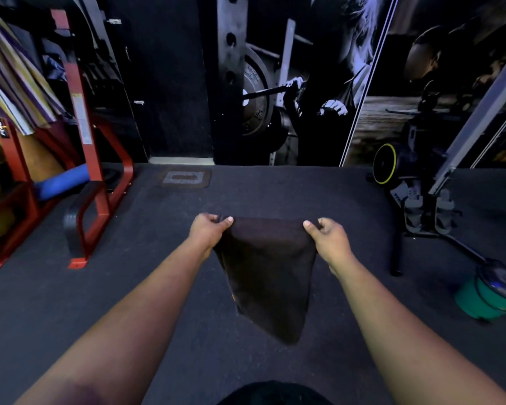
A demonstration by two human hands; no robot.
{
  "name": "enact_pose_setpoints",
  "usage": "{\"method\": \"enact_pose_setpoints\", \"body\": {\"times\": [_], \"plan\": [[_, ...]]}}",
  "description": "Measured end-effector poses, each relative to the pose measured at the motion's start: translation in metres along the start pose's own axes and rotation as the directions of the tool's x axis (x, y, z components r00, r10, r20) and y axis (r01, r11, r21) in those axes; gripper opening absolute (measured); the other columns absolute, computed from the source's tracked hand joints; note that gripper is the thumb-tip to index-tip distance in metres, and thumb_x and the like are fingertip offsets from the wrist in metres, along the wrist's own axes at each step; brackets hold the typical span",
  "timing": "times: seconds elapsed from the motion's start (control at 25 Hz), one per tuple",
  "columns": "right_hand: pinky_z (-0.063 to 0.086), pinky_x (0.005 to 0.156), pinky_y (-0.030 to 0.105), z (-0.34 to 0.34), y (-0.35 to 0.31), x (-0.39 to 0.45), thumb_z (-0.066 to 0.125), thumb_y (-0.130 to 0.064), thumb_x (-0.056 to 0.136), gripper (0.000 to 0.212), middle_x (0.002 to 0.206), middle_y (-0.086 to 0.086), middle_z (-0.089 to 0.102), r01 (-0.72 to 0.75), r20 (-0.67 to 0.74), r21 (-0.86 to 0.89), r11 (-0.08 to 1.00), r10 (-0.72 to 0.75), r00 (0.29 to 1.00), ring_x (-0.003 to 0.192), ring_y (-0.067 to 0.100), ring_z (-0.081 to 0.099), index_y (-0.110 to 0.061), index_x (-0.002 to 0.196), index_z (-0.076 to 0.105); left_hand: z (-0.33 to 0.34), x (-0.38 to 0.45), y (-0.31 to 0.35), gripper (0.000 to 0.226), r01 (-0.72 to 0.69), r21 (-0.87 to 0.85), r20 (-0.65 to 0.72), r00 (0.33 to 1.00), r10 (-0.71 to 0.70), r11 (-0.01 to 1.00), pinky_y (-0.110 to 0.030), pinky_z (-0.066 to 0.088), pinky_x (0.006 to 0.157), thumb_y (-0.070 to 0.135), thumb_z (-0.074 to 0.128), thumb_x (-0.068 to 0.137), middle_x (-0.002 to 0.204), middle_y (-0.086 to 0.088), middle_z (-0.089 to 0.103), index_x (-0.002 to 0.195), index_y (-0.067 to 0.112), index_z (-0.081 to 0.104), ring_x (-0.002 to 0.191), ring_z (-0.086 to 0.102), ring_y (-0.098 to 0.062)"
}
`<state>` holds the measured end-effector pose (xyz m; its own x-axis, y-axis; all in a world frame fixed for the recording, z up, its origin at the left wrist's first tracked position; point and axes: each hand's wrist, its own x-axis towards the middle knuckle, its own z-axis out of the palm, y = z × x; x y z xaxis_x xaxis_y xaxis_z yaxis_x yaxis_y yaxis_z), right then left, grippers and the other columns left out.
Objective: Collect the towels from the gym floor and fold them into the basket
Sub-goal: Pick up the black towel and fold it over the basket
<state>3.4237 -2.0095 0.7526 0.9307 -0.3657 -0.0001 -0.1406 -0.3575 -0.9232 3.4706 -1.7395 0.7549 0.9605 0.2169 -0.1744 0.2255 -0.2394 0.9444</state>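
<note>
One dark towel [268,270] and two hands show, along with one striped towel [15,74] draped over a red rack [84,147] far off to the left of the grip. A green bucket-like container [485,299] stands on the floor [158,287] to the right of the grip; its contents cannot be told. The left hand [208,229] pinches the dark towel's upper left corner, the right hand [330,235] pinches the upper right corner, and the cloth hangs down between and below them, above the floor
</note>
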Motion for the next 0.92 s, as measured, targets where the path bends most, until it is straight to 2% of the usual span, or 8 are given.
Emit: {"method": "enact_pose_setpoints", "body": {"times": [0.08,0.2,0.36,0.48,0.64,0.8,0.88,0.92], "plan": [[0.049,0.081,0.033,-0.002,0.001,0.005,0.073,-0.031,0.093,0.028,0.088,0.003,0.061,-0.011,-0.055,-0.006,1.0,0.011,0.998,0.089,0.02,0.063,-0.013,0.11,0.062,0.003,-0.002,0.003,0.055,-0.002,0.016,0.033,0.999,0.001,1.0,-0.029,0.046,0.092,0.024,0.075,0.093,0.119,-0.006,0.056,0.137,0.01,0.045,0.107,0.057,-0.02],[0.05,0.08,0.025,-0.012,0.001,0.01,0.073,-0.022,0.093,0.035,0.097,0.0,0.057,-0.074,0.045,0.255,0.964,0.065,0.997,0.092,0.012,0.061,-0.018,0.124,0.056,-0.002,0.004,0.006,0.077,-0.011,-0.126,0.165,0.986,0.031,0.992,-0.035,0.046,0.107,0.01,0.074,0.091,0.132,-0.008,0.059,0.154,0.021,0.03,0.117,0.061,-0.02],[0.054,0.096,0.033,-0.018,0.009,0.015,0.069,0.009,0.088,0.046,0.114,0.005,0.066,-0.019,0.239,0.29,0.957,-0.053,0.97,0.104,0.016,0.066,-0.017,0.126,0.06,-0.009,0.012,0.002,0.072,-0.045,-0.047,0.212,0.976,0.054,0.998,-0.042,0.056,0.097,0.003,0.08,0.083,0.115,-0.01,0.071,0.143,0.028,0.048,0.106,0.07,-0.024],[0.054,0.099,0.039,-0.015,0.015,0.022,0.077,0.001,0.083,0.043,0.116,0.003,0.07,0.149,0.153,-0.068,0.986,-0.138,0.979,0.109,0.024,0.067,-0.024,0.116,0.069,-0.011,0.016,0.002,0.049,-0.23,0.183,0.211,0.959,0.19,0.956,-0.042,0.058,0.092,0.007,0.084,0.08,0.108,-0.003,0.074,0.12,0.03,0.066,0.104,0.071,-0.023],[0.052,0.093,0.034,-0.018,0.011,0.021,0.078,-0.022,0.085,0.029,0.117,-0.005,0.068,0.289,0.139,-0.508,0.812,-0.254,0.957,0.107,0.019,0.063,-0.03,0.112,0.073,-0.011,0.012,0.013,0.041,-0.393,0.599,0.257,0.92,0.297,0.698,-0.034,0.053,0.098,0.02,0.084,0.081,0.115,0.004,0.069,0.12,0.024,0.07,0.107,0.066,-0.017],[0.052,0.084,0.035,-0.017,0.01,0.02,0.075,-0.032,0.087,0.015,0.099,-0.006,0.063,0.344,0.122,-0.562,0.752,-0.336,0.934,0.101,0.021,0.061,-0.028,0.102,0.075,-0.012,0.008,0.02,0.025,-0.423,0.779,0.267,0.892,0.364,0.463,-0.041,0.054,0.095,0.028,0.069,0.092,0.118,-0.003,0.063,0.117,0.026,0.068,0.108,0.062,-0.023],[0.049,0.083,0.032,-0.019,0.014,0.029,0.079,-0.029,0.085,0.014,0.093,-0.003,0.058,0.371,0.085,-0.452,0.811,-0.375,0.923,0.097,0.024,0.058,-0.023,0.097,0.075,-0.013,0.014,0.016,0.025,-0.44,0.721,0.232,0.881,0.411,0.535,-0.038,0.049,0.099,0.03,0.068,0.094,0.118,-0.004,0.058,0.118,0.021,0.068,0.111,0.057,-0.023],[0.048,0.083,0.03,-0.021,0.013,0.032,0.081,-0.024,0.084,0.013,0.093,0.0,0.058,0.363,0.05,-0.31,0.879,-0.367,0.929,0.095,0.024,0.059,-0.021,0.094,0.073,-0.015,0.018,0.016,0.024,-0.462,0.609,0.216,0.879,0.425,0.645,-0.037,0.047,0.1,0.029,0.069,0.095,0.117,-0.007,0.058,0.116,0.017,0.068,0.111,0.057,-0.023]]}}
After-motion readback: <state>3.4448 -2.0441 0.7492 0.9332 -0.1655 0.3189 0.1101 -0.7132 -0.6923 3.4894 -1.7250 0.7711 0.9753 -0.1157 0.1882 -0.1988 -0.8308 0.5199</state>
